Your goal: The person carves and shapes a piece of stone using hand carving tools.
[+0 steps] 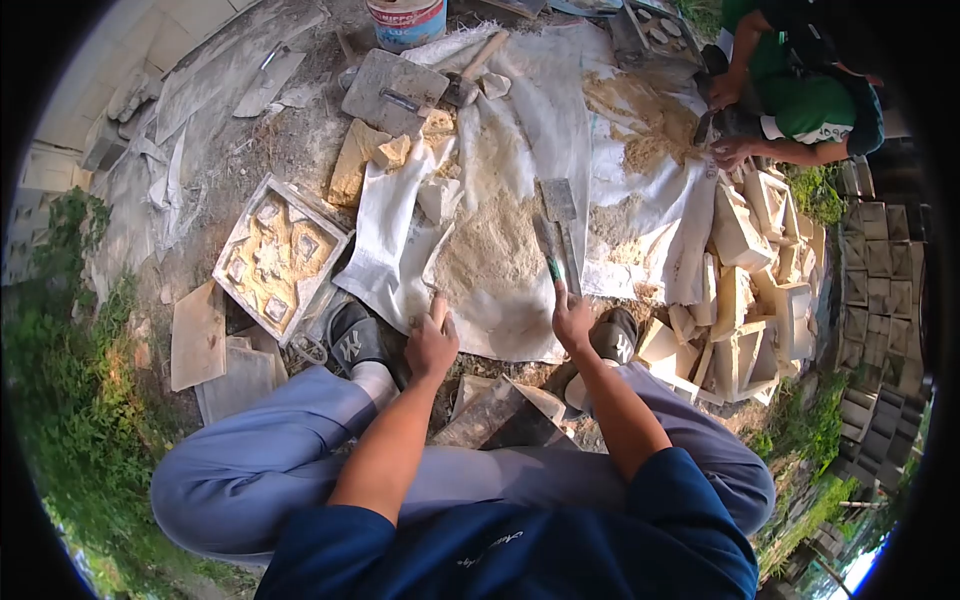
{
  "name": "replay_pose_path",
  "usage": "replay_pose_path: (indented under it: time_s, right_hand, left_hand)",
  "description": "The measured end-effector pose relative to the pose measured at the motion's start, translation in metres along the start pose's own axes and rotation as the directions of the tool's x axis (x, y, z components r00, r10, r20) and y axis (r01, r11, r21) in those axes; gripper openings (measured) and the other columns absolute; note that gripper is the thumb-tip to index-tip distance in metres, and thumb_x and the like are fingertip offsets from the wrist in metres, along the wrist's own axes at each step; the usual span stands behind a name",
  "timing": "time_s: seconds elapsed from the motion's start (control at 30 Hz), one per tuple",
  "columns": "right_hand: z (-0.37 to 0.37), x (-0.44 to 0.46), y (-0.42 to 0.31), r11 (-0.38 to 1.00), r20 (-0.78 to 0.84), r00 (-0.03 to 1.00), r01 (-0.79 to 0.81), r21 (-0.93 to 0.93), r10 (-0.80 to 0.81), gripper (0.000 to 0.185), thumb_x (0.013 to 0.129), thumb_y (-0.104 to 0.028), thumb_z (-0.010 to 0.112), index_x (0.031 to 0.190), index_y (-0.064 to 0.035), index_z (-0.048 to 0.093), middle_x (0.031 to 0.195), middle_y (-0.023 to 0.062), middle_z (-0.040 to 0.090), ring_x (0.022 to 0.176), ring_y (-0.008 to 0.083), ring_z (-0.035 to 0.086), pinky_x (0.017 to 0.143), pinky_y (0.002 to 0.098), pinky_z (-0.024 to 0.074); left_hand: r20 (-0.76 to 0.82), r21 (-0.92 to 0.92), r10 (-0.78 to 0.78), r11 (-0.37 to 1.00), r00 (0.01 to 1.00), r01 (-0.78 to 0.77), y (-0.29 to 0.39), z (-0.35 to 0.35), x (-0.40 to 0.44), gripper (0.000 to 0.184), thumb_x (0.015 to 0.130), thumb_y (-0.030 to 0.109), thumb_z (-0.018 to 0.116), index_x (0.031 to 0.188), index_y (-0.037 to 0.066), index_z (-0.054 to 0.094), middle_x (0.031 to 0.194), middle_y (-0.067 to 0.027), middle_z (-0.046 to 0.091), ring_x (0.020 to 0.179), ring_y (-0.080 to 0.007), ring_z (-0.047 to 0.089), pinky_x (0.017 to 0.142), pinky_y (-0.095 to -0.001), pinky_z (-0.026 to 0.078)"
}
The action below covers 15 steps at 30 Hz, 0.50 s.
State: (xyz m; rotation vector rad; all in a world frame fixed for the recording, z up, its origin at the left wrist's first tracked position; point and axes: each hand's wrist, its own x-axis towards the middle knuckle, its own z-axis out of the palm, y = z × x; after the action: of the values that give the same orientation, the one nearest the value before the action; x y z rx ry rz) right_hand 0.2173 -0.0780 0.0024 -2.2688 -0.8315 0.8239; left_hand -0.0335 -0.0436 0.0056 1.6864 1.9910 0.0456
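Observation:
My left hand [432, 345] is closed round the wooden handle [438, 308] of a tool whose thin, bent metal end rests by the sand. In my right hand [573, 322] is a trowel [546, 238] with a green handle and a narrow blade pointing away from me. Beside that blade lies a square metal blade [558, 200] on a thin shaft; whether my right hand also grips it I cannot tell. A heap of pale sandy mix [490, 250] lies between my hands on a white woven sheet [390, 240].
A patterned mold [275, 255] with yellowish fill lies left. Cast hollow blocks [745, 235] are piled right. Beyond the heap are a flat metal float [395, 92], a hammer [463, 90] and a bucket [408, 25]. A co-worker in green [815, 105] handles mix at upper right.

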Motion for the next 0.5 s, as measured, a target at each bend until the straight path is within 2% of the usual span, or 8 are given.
replay_pose_path:
  time_s: [0.07, 0.1, 0.2, 0.27, 0.33, 0.4, 0.47, 0.5]
  right_hand:
    - [0.016, 0.010, 0.040, 0.988, 0.117, 0.991, -0.045, -0.147, 0.062, 0.076, 0.090, -0.065, 0.045, 0.059, 0.0041, 0.055, 0.052, 0.0188, 0.049, 0.052, 0.0288, 0.048, 0.058, 0.0464, 0.0400]
    - [0.014, 0.009, 0.035, 0.989, 0.119, 0.991, -0.049, -0.143, 0.066, 0.079, 0.089, -0.067, 0.046, 0.060, 0.0056, 0.058, 0.053, 0.0214, 0.051, 0.053, 0.0304, 0.049, 0.059, 0.0476, 0.0413]
    - [0.009, 0.015, 0.005, 0.988, 0.128, 0.988, -0.069, -0.141, 0.087, 0.079, 0.089, -0.066, 0.047, 0.056, 0.0059, 0.053, 0.051, 0.0184, 0.047, 0.050, 0.0273, 0.044, 0.054, 0.0474, 0.0377]
    - [0.012, 0.018, -0.011, 0.996, 0.115, 0.992, -0.033, -0.085, 0.043, 0.079, 0.090, -0.064, 0.048, 0.055, 0.0064, 0.047, 0.049, 0.0151, 0.042, 0.049, 0.0236, 0.038, 0.051, 0.0461, 0.0335]
    - [0.019, 0.020, -0.014, 0.994, 0.086, 0.994, 0.066, 0.083, -0.073, 0.075, 0.090, -0.060, 0.050, 0.063, 0.0094, 0.057, 0.053, 0.0263, 0.050, 0.048, 0.0368, 0.050, 0.055, 0.0511, 0.0379]
    - [0.028, 0.023, -0.007, 0.996, 0.117, 0.991, 0.058, 0.061, -0.065, 0.076, 0.090, -0.062, 0.048, 0.065, 0.0087, 0.059, 0.056, 0.0278, 0.053, 0.053, 0.0396, 0.055, 0.059, 0.0513, 0.0409]
    - [0.034, 0.025, 0.001, 0.987, 0.177, 0.983, -0.020, -0.160, 0.049, 0.078, 0.090, -0.065, 0.045, 0.065, 0.0074, 0.061, 0.062, 0.0298, 0.057, 0.061, 0.0426, 0.060, 0.064, 0.0515, 0.0438]
    - [0.029, 0.025, -0.010, 0.980, 0.197, 0.975, -0.067, -0.189, 0.104, 0.081, 0.088, -0.068, 0.043, 0.064, 0.0063, 0.062, 0.066, 0.0314, 0.059, 0.067, 0.0449, 0.062, 0.068, 0.0514, 0.0453]
  left_hand:
    - [-0.021, 0.005, 0.022, 1.000, 1.000, -0.022, 0.004, -0.003, 0.004, 0.045, 0.090, 0.045, 0.052, 0.096, 0.000, 0.055, 0.085, -0.0254, 0.066, 0.079, -0.0427, 0.066, 0.071, -0.0517, 0.053]
    - [-0.014, 0.005, 0.016, 1.000, 1.000, -0.016, 0.004, -0.005, 0.002, 0.046, 0.090, 0.045, 0.052, 0.096, 0.000, 0.055, 0.085, -0.0254, 0.066, 0.079, -0.0426, 0.066, 0.071, -0.0516, 0.053]
    - [0.008, 0.009, -0.010, 1.000, 1.000, 0.009, 0.006, -0.008, 0.002, 0.046, 0.090, 0.045, 0.052, 0.096, -0.001, 0.055, 0.085, -0.0255, 0.066, 0.079, -0.0427, 0.066, 0.071, -0.0516, 0.053]
    - [0.007, -0.020, 0.009, 1.000, 1.000, -0.009, 0.004, -0.006, 0.002, 0.045, 0.090, 0.044, 0.052, 0.096, 0.000, 0.055, 0.085, -0.0254, 0.066, 0.079, -0.0427, 0.066, 0.071, -0.0517, 0.053]
    - [0.019, -0.008, -0.012, 1.000, 1.000, 0.012, 0.001, -0.004, 0.002, 0.045, 0.090, 0.044, 0.052, 0.096, 0.000, 0.055, 0.085, -0.0252, 0.066, 0.079, -0.0427, 0.066, 0.071, -0.0516, 0.053]
    - [0.016, 0.001, -0.011, 1.000, 1.000, 0.011, 0.002, -0.002, 0.004, 0.044, 0.090, 0.044, 0.052, 0.096, 0.000, 0.056, 0.085, -0.0250, 0.066, 0.079, -0.0427, 0.066, 0.071, -0.0516, 0.053]
    - [-0.051, -0.002, 0.018, 1.000, 0.999, -0.018, 0.000, 0.001, 0.004, 0.043, 0.089, 0.044, 0.054, 0.095, 0.001, 0.056, 0.085, -0.0244, 0.066, 0.079, -0.0425, 0.066, 0.071, -0.0513, 0.053]
    - [-0.061, 0.000, 0.026, 1.000, 0.998, -0.026, 0.001, -0.001, 0.005, 0.043, 0.089, 0.044, 0.054, 0.095, 0.001, 0.056, 0.085, -0.0244, 0.066, 0.079, -0.0425, 0.066, 0.071, -0.0513, 0.053]
